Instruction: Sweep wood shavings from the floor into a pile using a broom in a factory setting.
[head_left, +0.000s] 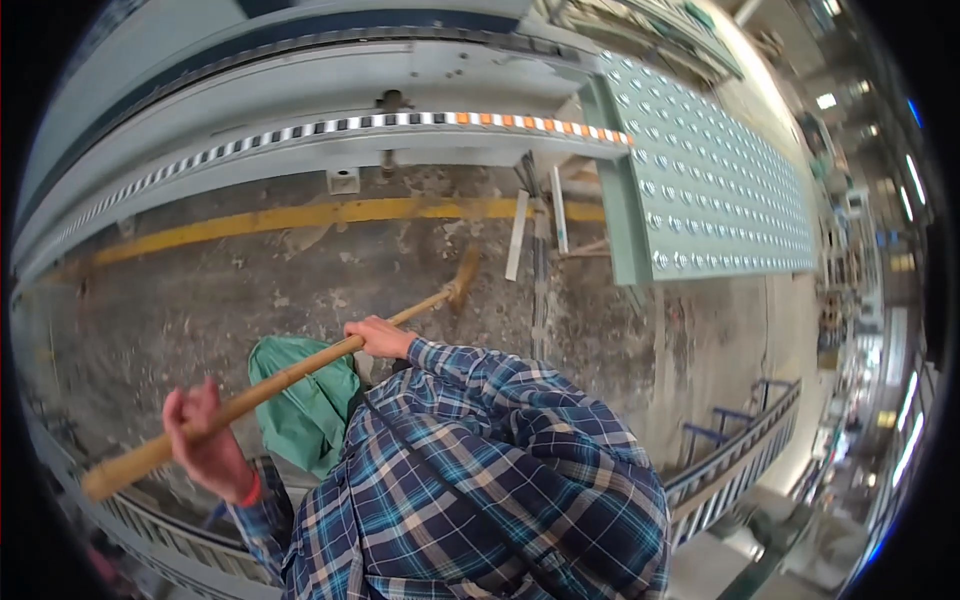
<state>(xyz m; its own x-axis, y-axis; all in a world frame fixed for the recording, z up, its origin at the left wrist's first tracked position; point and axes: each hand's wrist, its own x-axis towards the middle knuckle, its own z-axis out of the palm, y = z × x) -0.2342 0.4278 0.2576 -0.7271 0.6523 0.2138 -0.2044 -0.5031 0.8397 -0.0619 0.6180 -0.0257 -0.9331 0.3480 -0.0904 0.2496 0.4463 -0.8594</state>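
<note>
A broom with a long wooden handle [285, 378] slants across in front of me, its near end at the lower left. Its brush head [463, 278] is on the dark floor, blurred. My right hand [378, 338] is wrapped round the middle of the handle. Close to the near end, my left hand [210, 445] is against the handle, with its fingers raised, loose and apart; it is somewhat smeared by motion. A red band circles the left wrist. Something green and cloth-like [305, 400] is below the handle, between my two hands.
Ahead runs a long machine rail [390, 120] with black, white and orange blocks. At right stands a green table [720, 190] studded with metal balls. Pale strips [517, 235] lie on the floor near a yellow line [340, 211]. Metal roller frames [735, 455] stand behind me.
</note>
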